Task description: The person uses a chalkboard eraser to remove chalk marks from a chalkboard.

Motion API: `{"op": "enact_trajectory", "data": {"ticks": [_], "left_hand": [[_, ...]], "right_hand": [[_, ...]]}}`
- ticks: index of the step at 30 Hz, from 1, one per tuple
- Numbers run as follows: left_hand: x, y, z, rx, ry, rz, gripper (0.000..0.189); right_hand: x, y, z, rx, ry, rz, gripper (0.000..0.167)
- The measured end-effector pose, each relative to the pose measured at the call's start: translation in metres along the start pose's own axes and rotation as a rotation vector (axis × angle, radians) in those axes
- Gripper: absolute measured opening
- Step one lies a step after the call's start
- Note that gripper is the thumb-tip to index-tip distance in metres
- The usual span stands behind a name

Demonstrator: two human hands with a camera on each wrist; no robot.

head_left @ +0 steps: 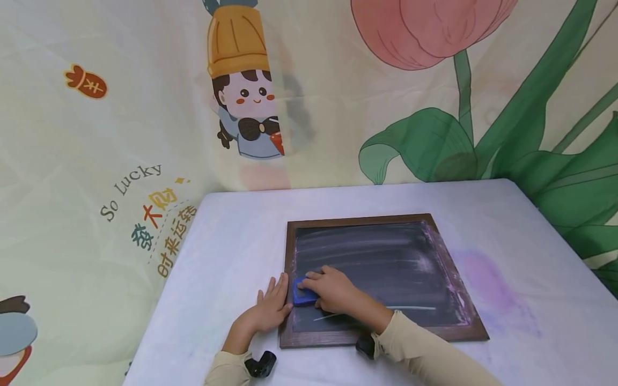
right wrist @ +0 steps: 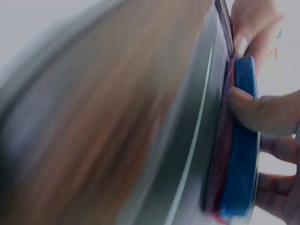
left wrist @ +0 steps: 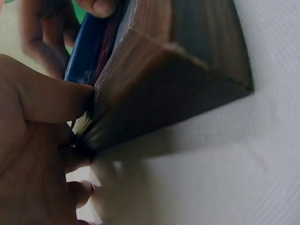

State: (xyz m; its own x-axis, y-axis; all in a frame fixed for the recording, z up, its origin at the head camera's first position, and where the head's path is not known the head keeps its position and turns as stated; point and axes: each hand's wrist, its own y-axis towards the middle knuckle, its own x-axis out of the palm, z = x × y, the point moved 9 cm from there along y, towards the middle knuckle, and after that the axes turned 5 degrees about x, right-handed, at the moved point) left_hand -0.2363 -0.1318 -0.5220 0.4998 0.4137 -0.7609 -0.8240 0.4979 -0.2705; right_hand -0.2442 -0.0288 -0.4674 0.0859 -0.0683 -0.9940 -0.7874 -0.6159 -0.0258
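Observation:
A wood-framed chalkboard [head_left: 357, 257] lies flat on the table, smeared with pale chalk dust. My right hand [head_left: 335, 289] grips a blue chalkboard eraser [head_left: 303, 294] against the board's left side. In the right wrist view, the thumb [right wrist: 253, 110] presses one side of the eraser [right wrist: 241, 140], whose dark red pad faces the board. My left hand [head_left: 267, 308] rests along the left edge of the frame [left wrist: 140, 61], fingers extended, thumb on the wood. White chalk lines [head_left: 410, 307] cross the lower part of the board, partly hidden by the right forearm.
A white cloth covers the table [head_left: 232, 241], with a purple-pink stain [head_left: 487, 279] right of the board. Behind hangs a printed curtain [head_left: 318, 107] with a cartoon figure and a large flower. Black wrist cameras [head_left: 260, 364] sit at both cuffs.

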Motion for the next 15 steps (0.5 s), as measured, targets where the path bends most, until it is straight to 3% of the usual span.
{"op": "enact_trajectory", "data": {"ticks": [7, 15], "left_hand": [[0.0055, 0.003, -0.0007, -0.042, 0.052, 0.013, 0.084], [0.0053, 0.0029, -0.0002, -0.07, 0.07, 0.033, 0.081]], "right_hand": [[0.0028, -0.0014, -0.0016, 0.015, -0.023, -0.011, 0.053], [0.0049, -0.0052, 0.0027, 0.049, 0.013, -0.028, 0.055]]}}
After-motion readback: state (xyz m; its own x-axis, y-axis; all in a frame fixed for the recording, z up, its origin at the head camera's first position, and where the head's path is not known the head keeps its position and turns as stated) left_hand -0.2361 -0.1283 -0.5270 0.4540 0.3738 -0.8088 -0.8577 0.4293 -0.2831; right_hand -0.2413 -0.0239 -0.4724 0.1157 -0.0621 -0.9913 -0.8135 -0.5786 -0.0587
